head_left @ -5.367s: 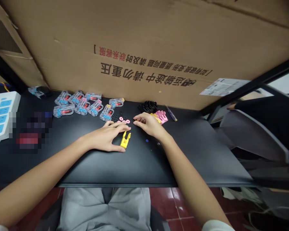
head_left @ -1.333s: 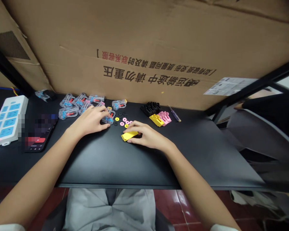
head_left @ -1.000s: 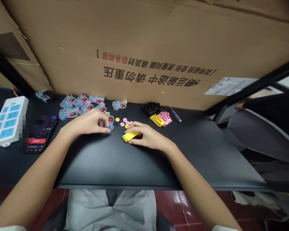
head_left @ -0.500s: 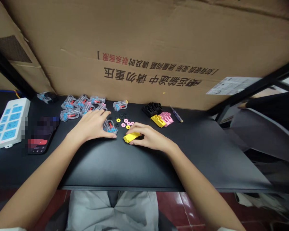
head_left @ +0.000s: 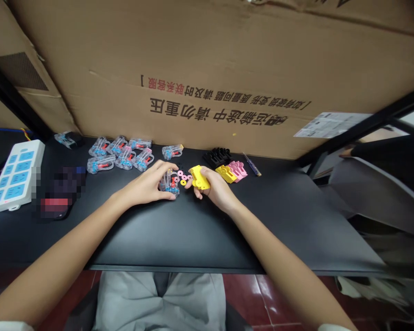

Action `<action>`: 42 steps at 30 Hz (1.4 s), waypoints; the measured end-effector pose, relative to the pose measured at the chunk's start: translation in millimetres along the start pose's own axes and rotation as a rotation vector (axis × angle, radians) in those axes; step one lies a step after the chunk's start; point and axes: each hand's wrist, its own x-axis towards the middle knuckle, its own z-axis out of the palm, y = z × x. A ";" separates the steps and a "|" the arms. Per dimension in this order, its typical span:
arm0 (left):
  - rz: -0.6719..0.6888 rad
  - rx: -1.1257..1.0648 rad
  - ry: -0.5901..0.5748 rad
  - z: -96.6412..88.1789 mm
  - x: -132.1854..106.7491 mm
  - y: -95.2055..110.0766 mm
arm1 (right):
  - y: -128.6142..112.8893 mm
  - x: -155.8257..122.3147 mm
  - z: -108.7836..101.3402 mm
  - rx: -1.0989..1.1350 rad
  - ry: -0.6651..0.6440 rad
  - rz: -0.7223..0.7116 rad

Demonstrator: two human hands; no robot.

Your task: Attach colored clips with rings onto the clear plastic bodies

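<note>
Brown cardboard [head_left: 207,55] stood behind the black worktop [head_left: 165,234], its print upside down from where I looked on. Through the head view I had the yellow piece [head_left: 200,178] in the right hand [head_left: 221,188], pinched with the thumb on top and the other fingers tucked beneath, tips showing at its left. It was just right of the clear case [head_left: 169,184], a gap between them, its long axis running away from the body with the far end leaning a little left. The left hand [head_left: 148,184] had its fingers curved around that case, thumb on the near side, fingertips on the far side; whether the case rested on the worktop, I could not tell. Pink rings [head_left: 181,174] lay between the two hands.

Of the writing, I read 运输途中 请勿重压 in large black characters, and a smaller line above it ending in red 联系客服. The white label [head_left: 331,125] carried print too small for me to make out. On the dark slab [head_left: 60,191], probably a phone, coloured blocks hid any text. I found no brand name.
</note>
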 end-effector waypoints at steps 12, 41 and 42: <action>0.010 -0.060 0.035 26.5 2.9 -20.2 | 11.9 -11.0 9.9 -0.287 0.195 -0.233; 0.024 -0.059 0.020 15.3 6.9 -22.9 | 22.8 -5.6 14.1 -0.372 0.050 -0.205; 0.029 -0.058 0.021 15.2 7.1 -22.5 | 23.3 -5.7 14.4 -0.379 0.051 -0.207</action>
